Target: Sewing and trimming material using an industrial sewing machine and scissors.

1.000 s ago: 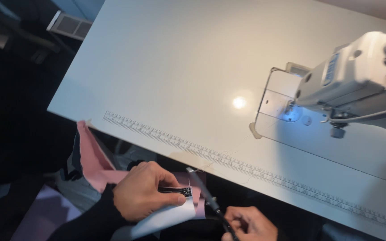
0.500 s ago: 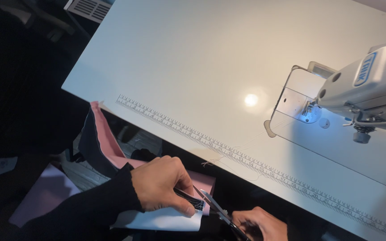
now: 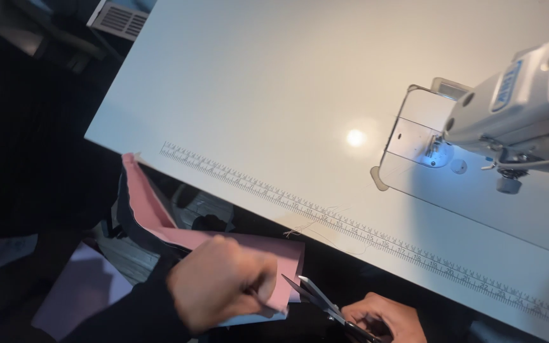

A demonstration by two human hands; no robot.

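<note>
The person sits at the near edge of a white table (image 3: 274, 82), working below its rim, over the lap. The left hand (image 3: 223, 289) is curled into a loose fist, its fingers (image 3: 258, 286) pressed together and pinching the pink cloth (image 3: 236, 244) near its right edge; the hand is blurred, so the exact grip is hard to read. The right hand (image 3: 382, 317) sits at the bottom of the view with its fingers through the handles of the scissors (image 3: 319, 298), closed round them. The blades are parted and point up and left, their tips just at the edge of the cloth.

As far as I can judge, the cutting is at its very start or between snips: the blades meet the cloth's edge, but I see no cut line running into it, and most of the cloth looks whole.

The cloth is soft pink, with a darker layer or lining along its left side. It runs from the table's front edge, where one corner sticks up, down to the left hand, hanging slack and folded, not spread flat.

A sewing machine (image 3: 516, 108) stands at the right of the table, its lamp lighting the plate. A printed ruler (image 3: 351, 225) runs along the front edge, with loose threads (image 3: 316, 222) lying across it.
</note>
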